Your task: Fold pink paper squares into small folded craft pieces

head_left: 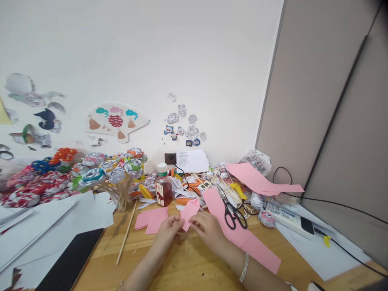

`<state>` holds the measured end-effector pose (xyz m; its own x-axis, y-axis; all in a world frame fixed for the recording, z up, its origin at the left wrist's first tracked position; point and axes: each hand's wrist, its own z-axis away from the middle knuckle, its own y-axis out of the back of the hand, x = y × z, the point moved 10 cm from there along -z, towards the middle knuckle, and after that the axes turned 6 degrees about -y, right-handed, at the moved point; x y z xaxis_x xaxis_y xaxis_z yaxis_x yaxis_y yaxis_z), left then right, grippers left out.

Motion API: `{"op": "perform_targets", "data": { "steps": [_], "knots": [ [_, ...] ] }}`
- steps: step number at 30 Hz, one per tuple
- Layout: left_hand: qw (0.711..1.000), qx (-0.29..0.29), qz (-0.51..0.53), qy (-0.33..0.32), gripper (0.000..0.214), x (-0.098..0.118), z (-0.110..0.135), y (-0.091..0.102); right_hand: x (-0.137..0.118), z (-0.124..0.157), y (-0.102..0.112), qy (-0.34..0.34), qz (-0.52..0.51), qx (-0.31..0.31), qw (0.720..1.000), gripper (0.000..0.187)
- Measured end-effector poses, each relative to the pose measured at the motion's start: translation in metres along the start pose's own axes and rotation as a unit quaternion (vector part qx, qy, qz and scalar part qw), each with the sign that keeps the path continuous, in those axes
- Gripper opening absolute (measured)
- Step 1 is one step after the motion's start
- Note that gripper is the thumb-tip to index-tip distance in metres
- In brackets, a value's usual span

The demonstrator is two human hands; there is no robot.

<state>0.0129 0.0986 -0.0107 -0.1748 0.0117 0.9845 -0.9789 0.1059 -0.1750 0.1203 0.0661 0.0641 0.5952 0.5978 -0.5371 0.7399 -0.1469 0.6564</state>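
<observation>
Between my two hands is a folded piece of pink paper [190, 209], raised just over the wooden table. My left hand [169, 229] pinches its lower left edge. The fingers of my right hand [207, 229] close on its lower right side. Left of it lies a stack of pink paper squares [157, 220]. To the right, black-handled scissors [230, 213] rest on a long pink paper strip [214, 201]. A bottle of reddish liquid [163, 190] with a white cap stands behind my left hand.
A wooden stick [127, 232] lies left of my hands, near a dark flat panel [72, 258] and white paper sheets [39, 226]. Paper flowers on sticks [117, 173] stand behind. A power strip [287, 220] with cables and a curved pink sheet [257, 180] are at right.
</observation>
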Motion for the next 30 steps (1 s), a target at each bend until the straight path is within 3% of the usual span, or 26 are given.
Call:
{"op": "perform_targets", "data": {
  "steps": [6, 12, 21, 25, 30],
  "knots": [
    [0.999, -0.026, 0.03, -0.003, 0.032, 0.0, 0.002, -0.006, 0.005, 0.0, 0.001, -0.015, -0.038, 0.004, 0.999, 0.009],
    [0.999, -0.015, -0.028, -0.019, 0.038, 0.009, 0.003, -0.006, 0.003, -0.001, 0.0, -0.012, -0.074, -0.018, 0.997, 0.009],
    [0.999, -0.017, -0.039, -0.012, 0.037, 0.025, 0.009, -0.009, -0.001, -0.003, -0.002, 0.018, -0.088, -0.069, 0.994, 0.028],
    [0.999, -0.018, -0.037, -0.01, 0.035, 0.025, 0.01, -0.01, -0.002, -0.003, -0.001, 0.027, -0.083, -0.055, 0.995, 0.026],
    [0.999, -0.021, -0.026, -0.012, 0.038, 0.018, 0.008, -0.01, 0.004, -0.004, 0.002, -0.01, -0.117, -0.017, 0.993, 0.011]
  ]
}}
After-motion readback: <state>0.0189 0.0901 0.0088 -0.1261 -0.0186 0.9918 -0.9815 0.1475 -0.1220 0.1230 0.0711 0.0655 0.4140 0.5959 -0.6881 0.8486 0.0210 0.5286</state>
